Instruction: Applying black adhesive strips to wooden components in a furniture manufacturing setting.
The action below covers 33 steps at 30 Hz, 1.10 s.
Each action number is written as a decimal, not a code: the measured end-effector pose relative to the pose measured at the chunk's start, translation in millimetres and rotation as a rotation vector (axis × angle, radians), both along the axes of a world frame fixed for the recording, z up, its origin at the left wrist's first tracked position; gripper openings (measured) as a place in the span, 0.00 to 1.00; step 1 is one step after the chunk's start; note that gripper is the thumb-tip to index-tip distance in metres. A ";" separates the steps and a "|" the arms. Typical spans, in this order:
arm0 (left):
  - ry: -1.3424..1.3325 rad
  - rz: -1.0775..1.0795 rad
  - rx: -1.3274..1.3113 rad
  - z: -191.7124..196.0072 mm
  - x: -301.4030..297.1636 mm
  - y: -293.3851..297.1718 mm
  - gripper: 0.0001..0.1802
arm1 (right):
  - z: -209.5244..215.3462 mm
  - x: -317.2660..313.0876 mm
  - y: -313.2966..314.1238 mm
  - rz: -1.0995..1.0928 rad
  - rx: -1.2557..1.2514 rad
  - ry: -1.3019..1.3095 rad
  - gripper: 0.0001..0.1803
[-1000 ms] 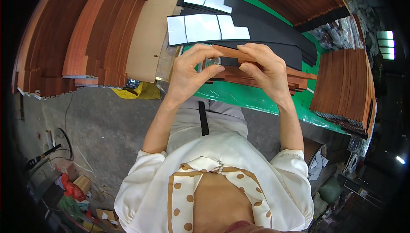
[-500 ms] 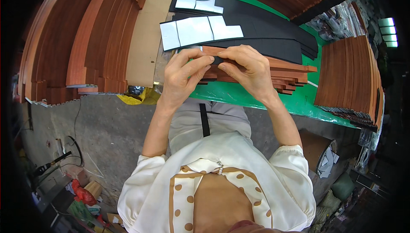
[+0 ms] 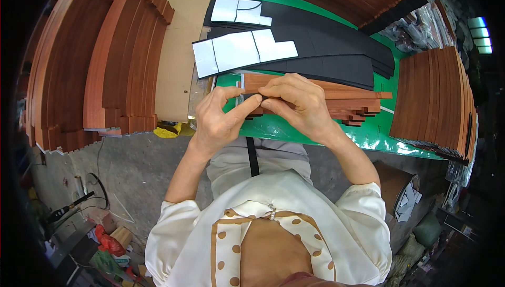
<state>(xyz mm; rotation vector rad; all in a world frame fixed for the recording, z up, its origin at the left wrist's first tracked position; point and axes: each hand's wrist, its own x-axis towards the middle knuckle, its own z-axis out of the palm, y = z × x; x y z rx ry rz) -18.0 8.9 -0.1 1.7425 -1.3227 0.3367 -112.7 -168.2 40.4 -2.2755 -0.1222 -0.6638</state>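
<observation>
My left hand (image 3: 216,121) and my right hand (image 3: 301,105) meet over the near edge of the table. Between the fingertips shows a small black foam piece (image 3: 253,96), partly covered by the fingers. My left thumb presses on it while the index finger reaches to its far side. The thumb and index of my right hand pinch at its right end. Just beneath lies a stack of reddish-brown wooden strips (image 3: 347,95), its left part hidden by my hands. Beyond them are black foam sheets (image 3: 315,37) and a white-faced cut piece (image 3: 239,50).
Brown wooden mouldings (image 3: 123,61) stand in rows on the left, beside a tan board (image 3: 179,61). More wooden pieces (image 3: 428,100) are stacked on the right. Green sheeting (image 3: 363,135) covers the table. A round bin (image 3: 392,184) with scraps stands below on the right.
Both hands now sit a little lower in the view, as does the table with its contents. The left hand's index finger and thumb have spread slightly apart.
</observation>
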 end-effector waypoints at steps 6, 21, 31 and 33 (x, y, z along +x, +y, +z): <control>0.053 -0.091 0.168 15.7 13.9 6.0 0.22 | 21.3 29.5 -66.9 0.045 -0.067 0.321 0.13; 0.077 -0.340 0.498 -66.3 109.2 -101.5 0.12 | -85.4 107.4 -153.4 0.307 -0.952 0.356 0.02; 0.097 -0.271 0.464 -64.0 100.1 -97.3 0.10 | -62.9 118.4 -184.5 -0.036 0.196 0.691 0.09; 0.228 -0.312 0.503 -62.9 104.4 -92.3 0.10 | -44.6 102.7 -182.4 -0.027 0.385 0.736 0.09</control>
